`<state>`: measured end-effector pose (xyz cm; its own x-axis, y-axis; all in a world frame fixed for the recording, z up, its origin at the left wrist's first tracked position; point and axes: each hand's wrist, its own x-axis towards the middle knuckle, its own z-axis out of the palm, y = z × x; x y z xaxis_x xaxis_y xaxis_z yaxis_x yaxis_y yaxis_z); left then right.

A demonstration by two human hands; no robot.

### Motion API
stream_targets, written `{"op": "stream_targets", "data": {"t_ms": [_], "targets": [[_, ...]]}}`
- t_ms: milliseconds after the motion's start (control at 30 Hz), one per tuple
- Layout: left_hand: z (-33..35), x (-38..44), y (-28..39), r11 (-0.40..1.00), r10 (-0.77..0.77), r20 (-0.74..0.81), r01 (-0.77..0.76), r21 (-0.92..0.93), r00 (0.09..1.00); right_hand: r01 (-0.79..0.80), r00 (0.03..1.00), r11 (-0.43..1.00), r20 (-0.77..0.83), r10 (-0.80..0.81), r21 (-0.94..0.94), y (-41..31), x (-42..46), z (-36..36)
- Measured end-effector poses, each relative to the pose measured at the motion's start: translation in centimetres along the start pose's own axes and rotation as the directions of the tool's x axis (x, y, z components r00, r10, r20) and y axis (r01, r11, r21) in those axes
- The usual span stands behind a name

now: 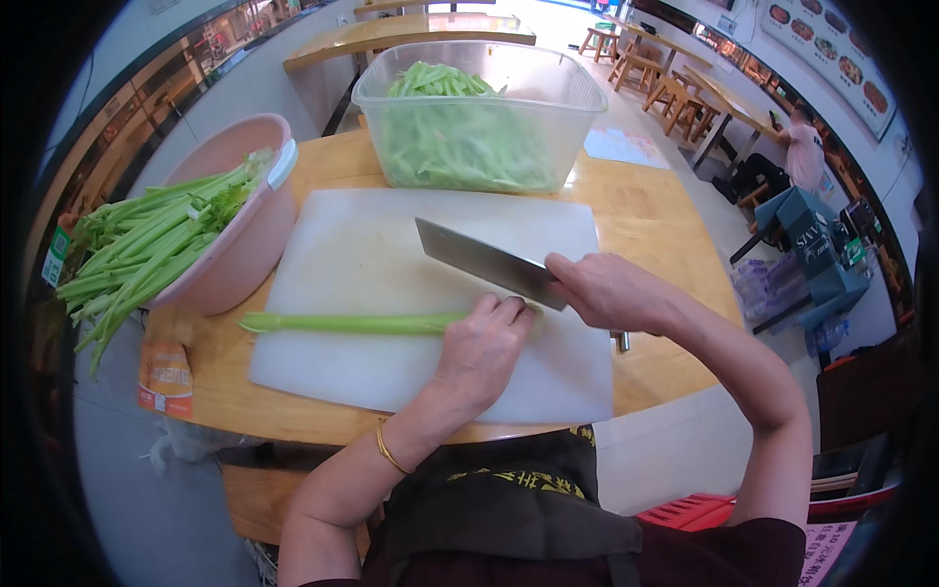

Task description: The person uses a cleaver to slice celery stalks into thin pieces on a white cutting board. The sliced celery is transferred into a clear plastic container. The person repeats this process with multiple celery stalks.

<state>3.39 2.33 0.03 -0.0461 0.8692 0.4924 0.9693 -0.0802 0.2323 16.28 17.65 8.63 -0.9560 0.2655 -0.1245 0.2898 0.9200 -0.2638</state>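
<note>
A green celery stalk (352, 323) lies lengthwise across the white cutting board (345, 235). My left hand (488, 348) presses its right end, fingers curled over it, so that end is mostly hidden. In my right hand (609, 290) is a cleaver (488, 260) with a broad steel blade. The blade slants over the board just beyond my left fingertips; whether it touches the celery cannot be made out.
Left of the board, a pink plastic tub (242, 257) holds celery stalks (161, 227) that overhang its rim. Behind the board stands a clear plastic bin (587, 110) with cut celery (469, 139). The wooden table (653, 220) carries everything. A person (803, 150) sits far right.
</note>
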Motion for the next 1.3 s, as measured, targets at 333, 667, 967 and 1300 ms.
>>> {"op": "stream_targets", "data": {"t_ms": [333,667,967,1300], "targets": [[0.6,-0.7,0.5,0.999,-0.032,-0.057,0.032,-0.012,0.998,-0.02,0.986,0.993,0.16,0.039,-0.113,-0.4,-3.3,-0.1],[0.4,-0.7,0.1,0.999,-0.038,-0.09,0.037,-0.012,0.995,-0.05,0.998,0.997,0.047,0.047,0.066,-0.3,-0.5,-0.2],[0.9,-1.2,0.5,0.998,-0.06,-0.11,0.059,-0.011,0.992,-0.07,0.979,0.996,0.185,0.08,-0.063,-1.1,-4.1,-1.6],[1.0,-1.0,0.1,0.997,-0.065,-0.116,0.06,-0.04,0.991,-0.023,1.0,1.0,0.001,0.023,0.012,-0.3,-0.2,1.0]]}}
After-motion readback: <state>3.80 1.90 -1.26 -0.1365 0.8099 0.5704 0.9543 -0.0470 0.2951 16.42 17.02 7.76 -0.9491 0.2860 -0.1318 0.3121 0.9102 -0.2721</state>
